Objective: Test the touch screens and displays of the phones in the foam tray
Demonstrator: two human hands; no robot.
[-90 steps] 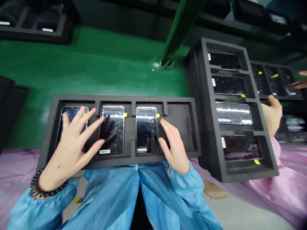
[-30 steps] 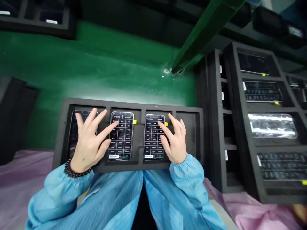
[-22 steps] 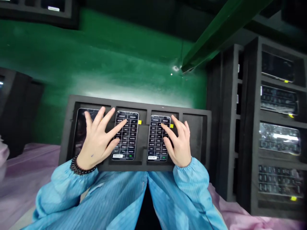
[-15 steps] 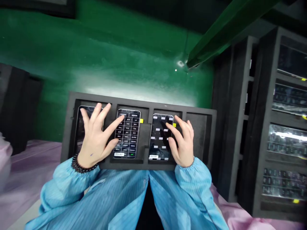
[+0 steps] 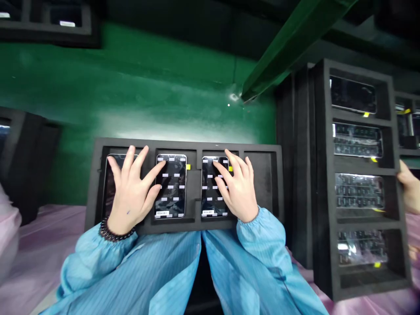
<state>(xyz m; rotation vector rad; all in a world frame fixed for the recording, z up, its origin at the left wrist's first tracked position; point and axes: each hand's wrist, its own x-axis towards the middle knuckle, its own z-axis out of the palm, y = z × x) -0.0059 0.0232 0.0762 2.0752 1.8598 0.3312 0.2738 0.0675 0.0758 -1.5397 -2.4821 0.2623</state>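
Observation:
A black foam tray (image 5: 193, 225) lies across my lap with three phones in its compartments. My left hand (image 5: 133, 190), fingers spread, covers most of the leftmost phone (image 5: 110, 188); its index fingertip rests at the upper left of the middle phone (image 5: 170, 193). Over the right-hand phone (image 5: 210, 200) is my right hand (image 5: 241, 188), fingers apart, its index fingertip near the upper part of the screen. Small white blocks dot both of these dark screens, and each has a white label at the bottom. Neither hand grips anything.
At right, a tall foam tray (image 5: 364, 164) holds several phones with yellow tabs, and another person's hand (image 5: 410, 186) touches its edge. Dark foam stacks (image 5: 28, 157) stand left. A green beam (image 5: 282, 57) slants down beyond my tray to the green surface (image 5: 157, 100).
The middle phone's screen has switched from a grid menu to white blocks. My right hand has shifted slightly left and up its phone. The tall tray at right has come further into view, with another person's hand.

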